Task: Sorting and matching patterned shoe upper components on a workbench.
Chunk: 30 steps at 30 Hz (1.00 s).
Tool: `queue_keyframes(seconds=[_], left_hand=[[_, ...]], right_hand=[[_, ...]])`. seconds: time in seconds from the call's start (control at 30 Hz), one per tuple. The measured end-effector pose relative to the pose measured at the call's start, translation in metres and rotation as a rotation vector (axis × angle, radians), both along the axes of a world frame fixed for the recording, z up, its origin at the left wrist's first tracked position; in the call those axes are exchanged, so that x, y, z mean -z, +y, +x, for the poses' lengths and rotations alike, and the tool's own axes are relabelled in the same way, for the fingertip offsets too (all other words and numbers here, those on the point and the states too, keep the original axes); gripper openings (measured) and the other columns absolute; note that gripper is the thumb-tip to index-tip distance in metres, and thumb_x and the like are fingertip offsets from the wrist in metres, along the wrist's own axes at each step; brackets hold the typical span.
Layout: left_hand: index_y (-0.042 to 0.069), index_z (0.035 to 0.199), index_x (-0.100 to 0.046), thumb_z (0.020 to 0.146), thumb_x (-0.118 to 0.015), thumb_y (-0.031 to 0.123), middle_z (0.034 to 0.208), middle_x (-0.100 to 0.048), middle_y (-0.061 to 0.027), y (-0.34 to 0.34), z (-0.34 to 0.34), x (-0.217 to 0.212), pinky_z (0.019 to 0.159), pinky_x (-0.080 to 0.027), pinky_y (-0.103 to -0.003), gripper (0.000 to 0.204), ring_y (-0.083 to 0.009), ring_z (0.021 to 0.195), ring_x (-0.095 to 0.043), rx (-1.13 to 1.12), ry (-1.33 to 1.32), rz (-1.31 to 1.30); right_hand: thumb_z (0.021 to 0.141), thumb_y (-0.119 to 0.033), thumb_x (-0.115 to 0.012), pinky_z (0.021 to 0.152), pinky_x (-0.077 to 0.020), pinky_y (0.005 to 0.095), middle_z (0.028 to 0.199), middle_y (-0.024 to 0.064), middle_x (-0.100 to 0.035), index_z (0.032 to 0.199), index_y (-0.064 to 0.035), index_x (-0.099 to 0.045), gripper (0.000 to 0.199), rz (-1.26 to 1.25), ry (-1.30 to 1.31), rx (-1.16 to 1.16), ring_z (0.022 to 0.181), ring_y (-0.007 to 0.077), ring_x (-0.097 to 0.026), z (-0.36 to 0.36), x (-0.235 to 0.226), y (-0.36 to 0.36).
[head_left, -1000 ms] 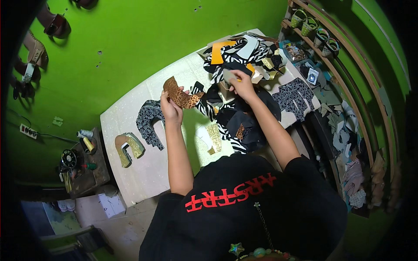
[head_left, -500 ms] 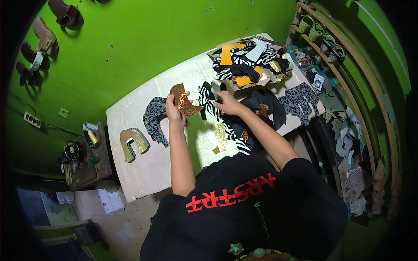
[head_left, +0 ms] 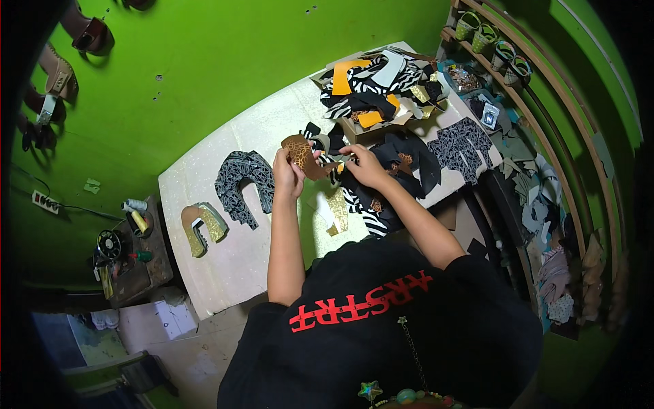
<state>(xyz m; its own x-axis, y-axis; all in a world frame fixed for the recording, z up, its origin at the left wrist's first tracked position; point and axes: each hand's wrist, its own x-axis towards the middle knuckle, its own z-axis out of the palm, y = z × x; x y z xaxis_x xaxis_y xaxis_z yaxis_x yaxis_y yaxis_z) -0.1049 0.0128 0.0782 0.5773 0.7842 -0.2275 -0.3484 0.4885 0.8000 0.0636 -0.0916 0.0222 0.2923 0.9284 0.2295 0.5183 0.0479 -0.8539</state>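
My left hand [head_left: 287,174] holds a curved leopard-print cut piece [head_left: 300,154] above the white table [head_left: 231,259]. My right hand [head_left: 363,165] pinches the other end of that piece, over a heap of black and zebra-striped pieces [head_left: 381,198]. A dark patterned horseshoe-shaped stack [head_left: 240,183] lies just left of my left hand. Further left sits a gold and brown horseshoe-shaped stack [head_left: 201,225]. A pale gold piece [head_left: 336,211] lies on the table below my hands.
A box heaped with orange, zebra and white cut pieces [head_left: 371,85] stands at the table's far end. A black-and-white patterned piece [head_left: 458,144] lies at the right. Shelves with small shoes [head_left: 501,48] line the right wall. A side stand with thread spools [head_left: 133,238] is at left.
My right hand has come back from the far pile to the leopard piece in my left hand. The view has shifted slightly.
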Motion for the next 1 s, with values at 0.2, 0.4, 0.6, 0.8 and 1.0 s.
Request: queue_keyframes(seconds=[0.2, 0.4, 0.6, 0.8, 1.0], left_hand=[[-0.003, 0.116, -0.040, 0.089, -0.021, 0.022, 0.105, -0.055, -0.0177, -0.014, -0.017, 0.047, 0.073, -0.051, -0.040, 0.042, -0.0293, 0.087, -0.059, -0.025, -0.049, -0.235], [-0.004, 0.119, -0.038, 0.089, -0.021, 0.022, 0.113, -0.052, -0.0175, -0.030, -0.020, 0.044, 0.077, -0.050, -0.042, 0.043, -0.0317, 0.099, -0.055, -0.048, -0.035, -0.294], [-0.004, 0.119, -0.034, 0.090, -0.022, 0.021, 0.113, -0.049, -0.0185, -0.036, -0.020, 0.033, 0.080, -0.048, -0.048, 0.040, -0.0379, 0.104, -0.051, -0.216, -0.061, -0.247], [-0.002, 0.094, -0.051, 0.082, -0.037, 0.021, 0.088, -0.052, -0.0148, -0.042, -0.047, 0.063, 0.051, -0.051, -0.037, 0.029, -0.0221, 0.072, -0.053, -0.232, 0.722, 0.060], [-0.001, 0.083, -0.057, 0.081, -0.040, 0.026, 0.076, -0.055, -0.0130, -0.044, -0.084, 0.107, 0.049, -0.046, -0.033, 0.032, -0.0204, 0.064, -0.052, 0.230, 1.124, 0.134]], right_hand=[[0.066, -0.019, -0.063, 0.090, -0.0355, 0.0377, 0.105, 0.0082, -0.056, 0.101, -0.0119, -0.059, 0.037, -0.096, -0.133, -0.110, 0.101, 0.0288, -0.046, -0.001, 0.014, -0.021], [0.055, -0.044, -0.074, 0.093, -0.0246, 0.0418, 0.118, 0.0047, -0.048, 0.112, -0.0166, -0.054, 0.067, -0.270, -0.139, -0.347, 0.111, 0.0283, -0.034, -0.029, 0.005, -0.028], [0.071, -0.020, -0.067, 0.076, -0.0412, 0.0327, 0.087, 0.0074, -0.060, 0.108, -0.0045, -0.052, 0.043, -0.121, -0.020, -0.295, 0.085, 0.0195, -0.053, -0.049, 0.012, -0.028], [0.076, -0.003, -0.062, 0.063, -0.0461, 0.0235, 0.076, 0.0082, -0.064, 0.097, 0.0017, -0.052, 0.024, -0.295, 0.495, -0.175, 0.068, 0.0124, -0.061, -0.035, 0.013, -0.038], [0.075, -0.007, -0.065, 0.063, -0.0461, 0.0234, 0.080, 0.0069, -0.064, 0.095, -0.0001, -0.054, 0.024, -0.261, 0.545, -0.157, 0.071, 0.0116, -0.060, -0.021, 0.046, -0.038]])
